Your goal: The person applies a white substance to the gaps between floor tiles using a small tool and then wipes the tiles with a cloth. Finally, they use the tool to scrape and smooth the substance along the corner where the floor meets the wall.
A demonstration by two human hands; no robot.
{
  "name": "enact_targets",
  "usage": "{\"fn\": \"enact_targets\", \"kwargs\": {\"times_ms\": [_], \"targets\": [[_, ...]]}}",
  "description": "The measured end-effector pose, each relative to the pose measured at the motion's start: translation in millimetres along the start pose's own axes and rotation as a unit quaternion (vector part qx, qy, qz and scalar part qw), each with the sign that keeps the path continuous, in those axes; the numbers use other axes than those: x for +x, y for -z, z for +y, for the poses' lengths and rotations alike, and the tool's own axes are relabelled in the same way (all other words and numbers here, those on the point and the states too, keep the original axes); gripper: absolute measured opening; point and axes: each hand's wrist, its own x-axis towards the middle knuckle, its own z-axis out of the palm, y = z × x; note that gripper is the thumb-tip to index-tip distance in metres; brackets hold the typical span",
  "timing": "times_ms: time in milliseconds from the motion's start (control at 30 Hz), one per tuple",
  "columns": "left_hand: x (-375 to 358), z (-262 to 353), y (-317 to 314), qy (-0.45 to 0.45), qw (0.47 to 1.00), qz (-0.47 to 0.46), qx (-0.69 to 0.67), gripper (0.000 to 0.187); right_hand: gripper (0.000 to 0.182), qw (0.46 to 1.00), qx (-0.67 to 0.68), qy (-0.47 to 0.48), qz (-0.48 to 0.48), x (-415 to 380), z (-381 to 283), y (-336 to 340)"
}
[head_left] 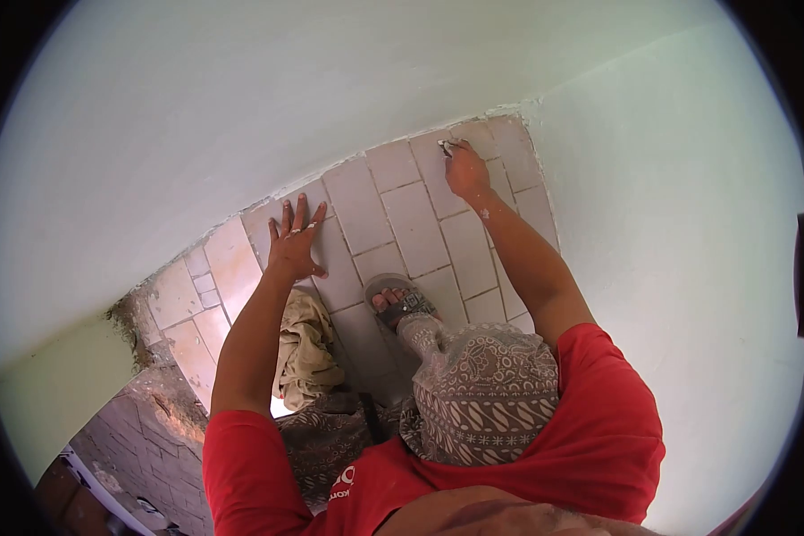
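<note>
My left hand (pixel 296 239) lies on the tiled floor (pixel 361 207) with its fingers spread, close to the foot of the pale wall; it holds nothing. Farther right, my right hand (pixel 464 170) is closed on a small dark object (pixel 445 146) with whitish matter around it. That hand is low over the tiles near the wall's base, and what it grips is mostly hidden by the fingers. White smears mark my right wrist and the fingers of my left hand.
Pale walls (pixel 196 107) meet at a corner beyond my right hand. My sandalled foot (pixel 400 299) is on the tiles between my arms. A crumpled beige cloth (pixel 305 348) lies by my left forearm. Broken, rough edging (pixel 143 326) shows at left, with darker paving (pixel 143 447) beyond.
</note>
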Motion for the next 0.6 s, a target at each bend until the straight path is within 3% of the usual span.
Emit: {"fn": "enact_targets", "kwargs": {"times_ms": [333, 600], "targets": [[6.3, 13.6, 8.7, 0.016, 0.999, -0.036, -0.019, 0.156, 0.020, 0.999, -0.004, 0.032, 0.016, 17.6, -11.8, 19.0], [11.7, 9.4, 6.0, 0.010, 0.999, -0.027, -0.037, 0.159, 0.023, 0.999, -0.045, -0.020, -0.006, 26.5, -34.5, 30.6]]}}
